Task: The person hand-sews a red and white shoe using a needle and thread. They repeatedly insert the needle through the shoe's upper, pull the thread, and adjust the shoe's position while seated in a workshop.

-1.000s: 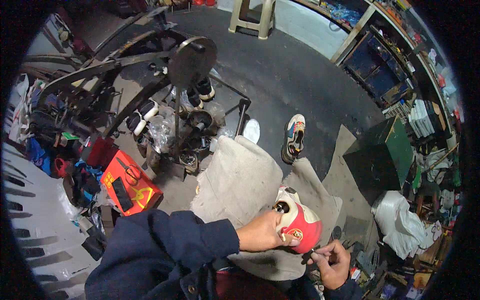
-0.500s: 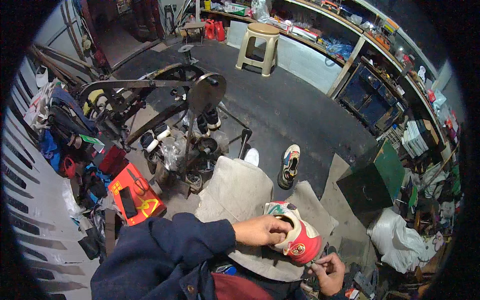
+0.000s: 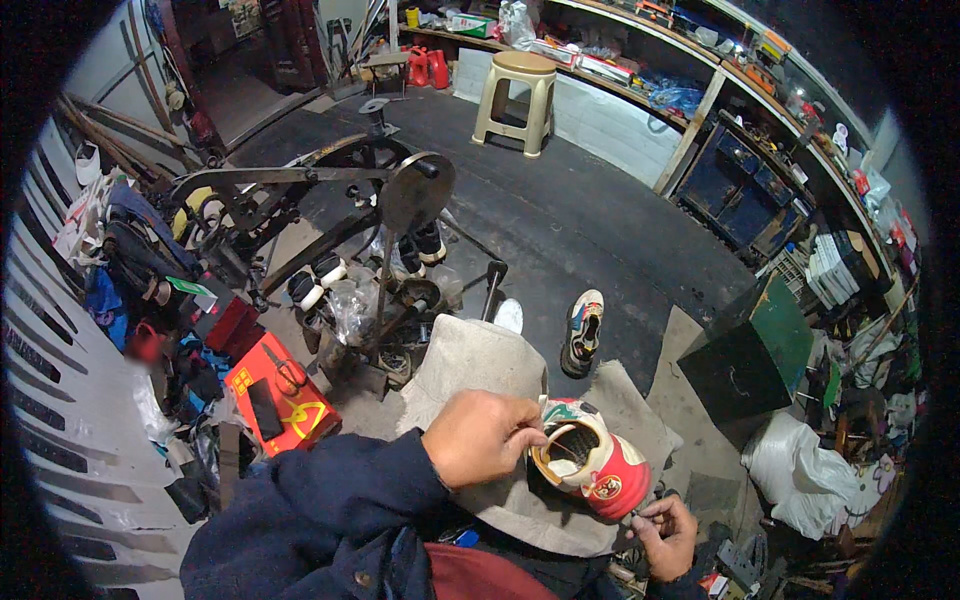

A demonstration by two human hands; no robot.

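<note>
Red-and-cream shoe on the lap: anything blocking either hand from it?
Nothing visible. The left hand is by the opening of the shoe, the right hand by its heel; anything pinched there is too small to make out. The pale cloth lies beneath, not between.

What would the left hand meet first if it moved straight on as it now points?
Most likely the red and cream shoe, at the rim of its opening; the left hand is close beside it, though whether they touch is unclear.
</note>
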